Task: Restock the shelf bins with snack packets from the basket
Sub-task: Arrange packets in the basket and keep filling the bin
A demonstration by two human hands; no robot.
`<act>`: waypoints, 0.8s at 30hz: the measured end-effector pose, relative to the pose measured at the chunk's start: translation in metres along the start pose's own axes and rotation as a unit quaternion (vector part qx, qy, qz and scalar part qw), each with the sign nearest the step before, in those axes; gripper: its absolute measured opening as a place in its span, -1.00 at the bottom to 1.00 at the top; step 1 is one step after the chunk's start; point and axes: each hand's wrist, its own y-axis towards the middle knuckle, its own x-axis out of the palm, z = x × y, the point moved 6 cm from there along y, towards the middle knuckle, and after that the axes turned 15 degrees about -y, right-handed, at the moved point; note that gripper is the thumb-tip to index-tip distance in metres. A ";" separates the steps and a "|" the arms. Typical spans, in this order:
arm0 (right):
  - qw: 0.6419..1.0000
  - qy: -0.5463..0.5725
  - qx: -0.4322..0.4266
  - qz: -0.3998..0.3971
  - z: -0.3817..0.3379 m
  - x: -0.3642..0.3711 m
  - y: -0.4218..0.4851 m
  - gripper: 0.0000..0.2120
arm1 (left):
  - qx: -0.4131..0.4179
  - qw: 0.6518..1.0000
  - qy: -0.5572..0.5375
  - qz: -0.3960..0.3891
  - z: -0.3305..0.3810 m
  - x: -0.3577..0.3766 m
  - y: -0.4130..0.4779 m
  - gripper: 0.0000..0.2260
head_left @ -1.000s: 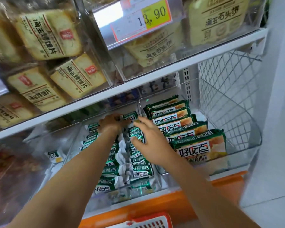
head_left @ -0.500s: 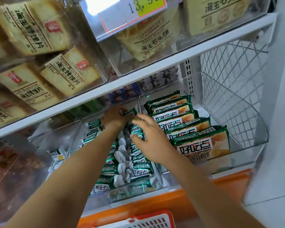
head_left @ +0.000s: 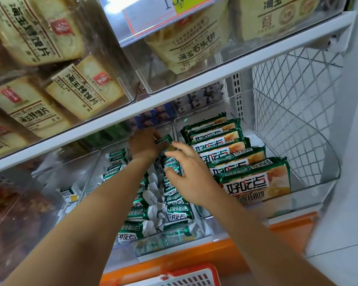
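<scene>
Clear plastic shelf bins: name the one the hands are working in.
The middle clear plastic bin, holding small green packets; its right neighbour holds larger green packets.

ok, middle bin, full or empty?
Nearly full. Small green packets lie in rows from the front wall of the bin to the back, where the left hand holds one more.

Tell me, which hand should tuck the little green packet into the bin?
Left. The left hand holds the packet at the bin's back; the right hand is open over other packets.

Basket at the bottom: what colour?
Basket: red rim, white slotted side; head view.
</scene>
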 end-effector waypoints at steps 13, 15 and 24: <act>0.998 -0.048 -0.023 0.047 -0.017 -0.019 -0.013 -0.62 | 0.054 0.994 -0.099 -0.009 0.006 -0.036 -0.048 -0.85; 0.995 -0.059 -0.037 0.070 -0.026 -0.025 -0.023 -0.66 | 0.061 0.992 -0.109 0.004 0.008 -0.046 -0.067 -0.83; 0.988 -0.104 -0.101 0.059 -0.053 -0.004 -0.121 -0.80 | 0.162 0.977 -0.123 0.066 0.016 -0.092 -0.171 -0.72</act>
